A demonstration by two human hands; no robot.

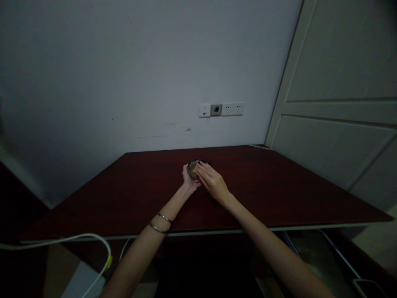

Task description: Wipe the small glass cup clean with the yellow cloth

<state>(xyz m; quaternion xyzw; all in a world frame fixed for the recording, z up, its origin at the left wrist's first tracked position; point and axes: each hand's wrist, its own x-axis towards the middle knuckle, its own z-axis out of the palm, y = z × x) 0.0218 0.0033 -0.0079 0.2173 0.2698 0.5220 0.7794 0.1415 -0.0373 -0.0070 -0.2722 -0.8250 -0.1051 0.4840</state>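
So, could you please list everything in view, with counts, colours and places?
desk: one, dark red-brown, across middle
round container: one, brownish, in left hand
yellow piece: one, yellow, at right hand
wall plates: one row, white and grey, above desk
wall: one, greyish, behind desk
panelled surface: one, pale, right side
cable: at least one, white, lower left
bracelet bands: two, silvery, left forearm
flat object: one, dark with pale rim, lower right corner
hands and forearms: two each, bare, centre

single head-worn view, close behind the desk (124, 190), facing forward and down, toward the wall (124, 62)
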